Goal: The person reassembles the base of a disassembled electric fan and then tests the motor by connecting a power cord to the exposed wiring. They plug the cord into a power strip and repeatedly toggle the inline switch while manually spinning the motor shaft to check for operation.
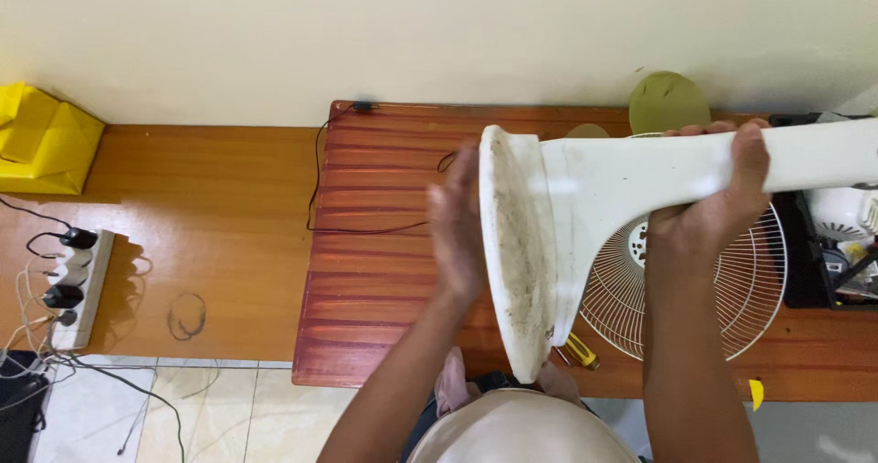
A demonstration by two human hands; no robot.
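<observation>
- Between the two hands, in the head view, a white plastic fan stand with a dusty round base (pixel 585 198) is held sideways in the air above a reddish-brown wooden table (pixel 384 271).
- Left hand (pixel 455 230) is open and flat, fingers straight, palm pressed against the grimy underside of the round base.
- Right hand (pixel 722 198) is wrapped around the white column of the stand, fingers curled over its top edge.
- Below the right hand, a round white wire fan grille (pixel 759 289) lies flat on the table.
- Just under the base's lower rim, between the forearms, lies a yellow-handled screwdriver (pixel 580 350).
- Beyond the left hand, a thin black cable (pixel 318 166) runs across the table.
- Far to the left of the left hand sit a white power strip with black plugs (pixel 80 285) and a yellow bag (pixel 41 138).
</observation>
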